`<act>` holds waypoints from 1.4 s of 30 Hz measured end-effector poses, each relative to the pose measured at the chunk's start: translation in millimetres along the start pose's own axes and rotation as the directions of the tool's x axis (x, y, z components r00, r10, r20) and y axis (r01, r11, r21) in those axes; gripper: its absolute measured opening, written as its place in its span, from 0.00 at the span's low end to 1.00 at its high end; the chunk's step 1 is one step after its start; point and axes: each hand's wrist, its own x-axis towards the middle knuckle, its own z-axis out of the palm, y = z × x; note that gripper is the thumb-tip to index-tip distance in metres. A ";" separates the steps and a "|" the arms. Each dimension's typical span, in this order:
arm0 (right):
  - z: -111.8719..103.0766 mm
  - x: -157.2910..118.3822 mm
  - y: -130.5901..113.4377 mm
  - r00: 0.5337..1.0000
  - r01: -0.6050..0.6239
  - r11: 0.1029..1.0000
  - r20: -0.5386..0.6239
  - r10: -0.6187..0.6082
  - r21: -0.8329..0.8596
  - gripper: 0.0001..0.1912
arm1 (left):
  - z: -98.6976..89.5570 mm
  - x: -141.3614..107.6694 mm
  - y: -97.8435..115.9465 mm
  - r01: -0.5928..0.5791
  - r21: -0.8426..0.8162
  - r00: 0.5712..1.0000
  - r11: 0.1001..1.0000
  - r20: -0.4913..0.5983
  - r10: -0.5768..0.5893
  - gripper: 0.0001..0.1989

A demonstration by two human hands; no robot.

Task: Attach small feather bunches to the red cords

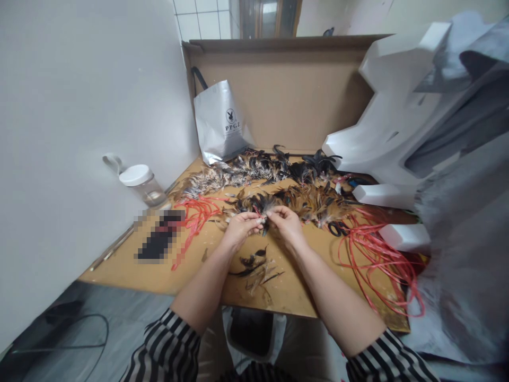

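Both hands meet over the middle of the table, fingertips nearly touching. Between them is a small feather bundle [264, 226] with a bit of red strip on it. My left hand [242, 228] pinches its base and the red strip from the left. On the other side, my right hand [287, 223] has thumb and forefinger closed on the same bundle. Just behind lies a row of brown and black feather bundles [314, 202]. Below the hands are several loose feathers [256, 270]. What exactly sits between the fingertips is partly hidden.
Red plastic strips [196, 215] lie on the left, with a larger tangle [369, 254] and black-handled scissors [338, 228] on the right. A lidded jar [145, 187], silver bag [220, 124] and white foam block [397, 111] surround the table [131, 268]. A bin [254, 331] stands below.
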 end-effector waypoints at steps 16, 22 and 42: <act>-6.8 -0.6 0.9 0.887 0.455 0.749 0.168 -0.430 -0.482 0.07 | 2.7 -0.4 -7.6 -0.074 0.204 0.993 0.976 0.109 0.053 0.15; -9.3 3.8 -2.7 0.921 0.383 0.843 0.086 -0.380 -0.379 0.07 | 2.0 -1.6 -7.8 -0.020 0.215 0.989 0.976 0.149 -0.013 0.19; -2.1 -1.4 1.2 0.989 0.115 0.986 0.109 -0.102 -0.120 0.12 | 5.8 -7.5 -7.1 0.127 0.021 0.961 0.992 0.244 -0.128 0.13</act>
